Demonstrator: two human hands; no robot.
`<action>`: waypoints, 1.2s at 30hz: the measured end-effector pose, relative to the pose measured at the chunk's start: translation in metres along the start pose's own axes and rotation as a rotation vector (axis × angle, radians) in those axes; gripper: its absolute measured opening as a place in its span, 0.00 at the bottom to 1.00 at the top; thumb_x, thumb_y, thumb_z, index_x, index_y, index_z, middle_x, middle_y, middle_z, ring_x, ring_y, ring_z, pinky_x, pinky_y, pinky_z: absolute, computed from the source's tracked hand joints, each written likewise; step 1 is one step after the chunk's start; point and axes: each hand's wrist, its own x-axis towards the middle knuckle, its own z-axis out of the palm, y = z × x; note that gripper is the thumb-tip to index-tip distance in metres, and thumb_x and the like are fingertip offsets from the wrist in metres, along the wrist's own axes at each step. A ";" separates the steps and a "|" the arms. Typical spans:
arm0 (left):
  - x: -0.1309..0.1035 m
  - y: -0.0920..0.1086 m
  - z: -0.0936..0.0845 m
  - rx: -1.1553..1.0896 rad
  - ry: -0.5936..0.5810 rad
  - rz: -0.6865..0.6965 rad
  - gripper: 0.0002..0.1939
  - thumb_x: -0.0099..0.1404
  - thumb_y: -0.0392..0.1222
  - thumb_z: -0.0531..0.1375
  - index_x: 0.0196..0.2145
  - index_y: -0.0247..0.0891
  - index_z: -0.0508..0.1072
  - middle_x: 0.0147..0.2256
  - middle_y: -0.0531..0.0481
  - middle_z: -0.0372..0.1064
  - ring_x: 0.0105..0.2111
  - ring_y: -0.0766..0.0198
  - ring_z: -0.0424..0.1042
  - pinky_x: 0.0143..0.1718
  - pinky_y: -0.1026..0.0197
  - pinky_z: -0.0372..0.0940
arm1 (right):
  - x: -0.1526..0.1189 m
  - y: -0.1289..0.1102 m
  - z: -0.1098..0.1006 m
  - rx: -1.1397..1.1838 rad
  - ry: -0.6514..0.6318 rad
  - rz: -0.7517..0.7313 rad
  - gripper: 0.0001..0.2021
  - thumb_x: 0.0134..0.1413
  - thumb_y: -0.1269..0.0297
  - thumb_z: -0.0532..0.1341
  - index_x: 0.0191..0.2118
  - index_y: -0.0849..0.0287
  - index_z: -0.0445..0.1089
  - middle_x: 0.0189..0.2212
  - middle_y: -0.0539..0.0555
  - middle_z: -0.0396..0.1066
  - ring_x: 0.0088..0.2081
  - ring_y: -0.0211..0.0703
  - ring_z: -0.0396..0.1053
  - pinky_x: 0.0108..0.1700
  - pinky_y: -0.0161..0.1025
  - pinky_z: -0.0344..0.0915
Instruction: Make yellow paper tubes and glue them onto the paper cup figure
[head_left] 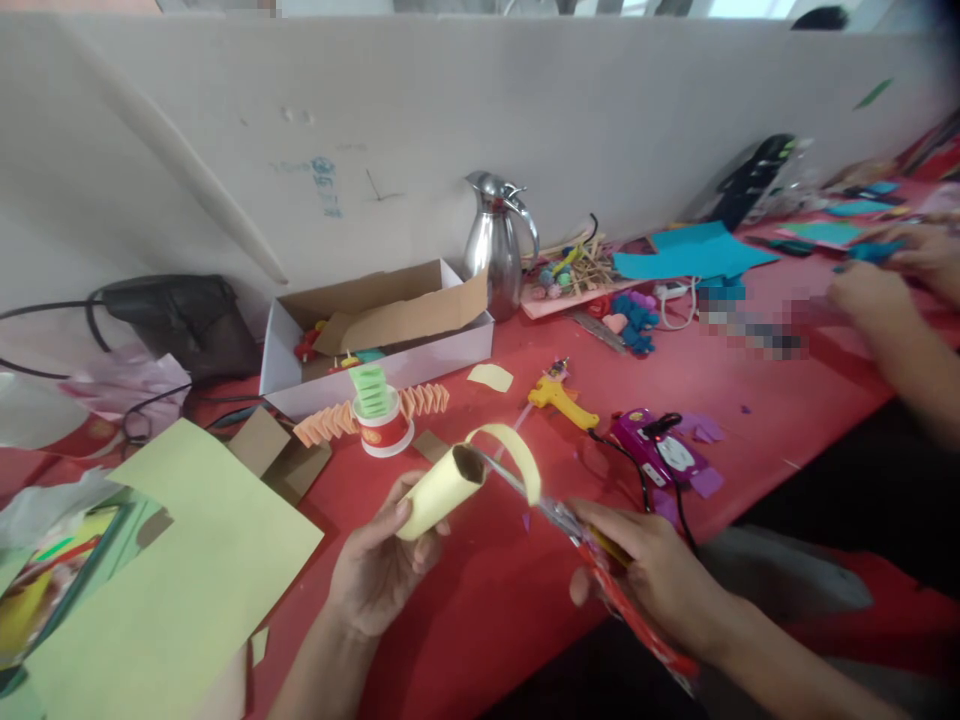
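Note:
My left hand (pixel 386 565) is closed round a pale yellow cardboard tube (pixel 437 497), its open end tilted up to the right. In my right hand (pixel 645 560) is a pair of scissors (pixel 559 517), the blades reaching to the rim of the tube. A curled yellow paper strip (pixel 517 445) arches from the tube's end over to the blades. Beyond the tube stands a small red and white paper cup (pixel 386 432), with orange folded paper strips (pixel 328 425) at its sides and a green folded strip (pixel 370 388) on top.
A white cardboard box (pixel 375 355) and a steel jug (pixel 491 240) stand behind. To the right lie a yellow glue gun (pixel 564 402) and a purple power strip (pixel 660 450) with cords. Large yellow-green paper (pixel 202 560) covers the left. Another person's hands (pixel 874 300) work at far right.

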 end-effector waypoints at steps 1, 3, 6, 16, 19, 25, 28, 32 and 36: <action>0.000 0.000 0.000 -0.003 0.003 0.010 0.14 0.63 0.41 0.65 0.46 0.36 0.72 0.30 0.43 0.76 0.21 0.71 0.69 0.24 0.71 0.65 | 0.000 0.001 0.000 0.018 -0.005 0.004 0.10 0.62 0.58 0.56 0.44 0.57 0.67 0.27 0.51 0.74 0.21 0.36 0.70 0.23 0.31 0.62; 0.000 0.001 0.001 -0.007 0.006 0.035 0.12 0.64 0.42 0.64 0.44 0.37 0.72 0.30 0.43 0.76 0.21 0.71 0.69 0.24 0.71 0.65 | -0.001 0.003 0.001 0.036 -0.009 0.018 0.12 0.62 0.56 0.57 0.46 0.57 0.66 0.27 0.50 0.72 0.20 0.36 0.68 0.22 0.31 0.61; 0.001 0.002 0.001 -0.004 0.016 0.050 0.10 0.65 0.43 0.63 0.42 0.37 0.73 0.29 0.43 0.76 0.21 0.71 0.69 0.23 0.71 0.65 | -0.001 0.005 -0.001 -0.047 0.016 -0.011 0.14 0.58 0.57 0.63 0.48 0.55 0.65 0.29 0.49 0.70 0.23 0.36 0.66 0.24 0.31 0.61; 0.001 0.002 0.003 0.024 0.078 0.011 0.14 0.61 0.47 0.67 0.39 0.34 0.74 0.26 0.44 0.75 0.19 0.72 0.68 0.20 0.72 0.63 | 0.003 0.005 -0.004 -0.229 0.036 -0.049 0.16 0.54 0.61 0.68 0.46 0.52 0.66 0.31 0.47 0.67 0.28 0.37 0.67 0.30 0.33 0.64; 0.001 0.001 0.003 0.040 0.084 -0.008 0.15 0.61 0.47 0.67 0.40 0.34 0.74 0.25 0.44 0.75 0.17 0.72 0.67 0.19 0.72 0.62 | 0.006 0.000 -0.006 -0.242 0.055 -0.036 0.18 0.52 0.60 0.69 0.48 0.51 0.66 0.32 0.47 0.69 0.30 0.39 0.70 0.30 0.33 0.64; 0.002 -0.001 0.003 0.037 0.102 -0.061 0.15 0.61 0.48 0.66 0.40 0.34 0.73 0.23 0.45 0.74 0.15 0.73 0.65 0.18 0.72 0.62 | 0.011 -0.003 -0.008 -0.202 0.046 -0.044 0.15 0.59 0.57 0.63 0.50 0.52 0.66 0.33 0.51 0.75 0.27 0.40 0.73 0.25 0.34 0.62; 0.002 0.000 0.003 0.031 0.102 -0.083 0.15 0.61 0.49 0.66 0.37 0.34 0.73 0.22 0.46 0.73 0.15 0.74 0.64 0.18 0.73 0.62 | 0.013 -0.001 -0.006 -0.113 -0.008 -0.018 0.15 0.62 0.57 0.60 0.52 0.53 0.64 0.28 0.48 0.75 0.20 0.37 0.68 0.22 0.33 0.59; 0.001 0.000 0.004 0.031 0.096 -0.084 0.15 0.60 0.50 0.67 0.35 0.34 0.73 0.22 0.47 0.73 0.14 0.74 0.63 0.17 0.73 0.61 | 0.014 0.000 -0.004 -0.053 -0.034 -0.004 0.12 0.62 0.58 0.60 0.49 0.54 0.64 0.25 0.47 0.75 0.18 0.36 0.69 0.22 0.32 0.60; 0.002 -0.001 0.003 0.033 0.089 -0.084 0.16 0.61 0.50 0.66 0.36 0.33 0.73 0.22 0.46 0.73 0.13 0.74 0.63 0.16 0.73 0.60 | 0.012 0.001 -0.002 -0.048 -0.024 0.003 0.11 0.62 0.61 0.59 0.48 0.55 0.65 0.26 0.47 0.75 0.20 0.35 0.71 0.23 0.31 0.61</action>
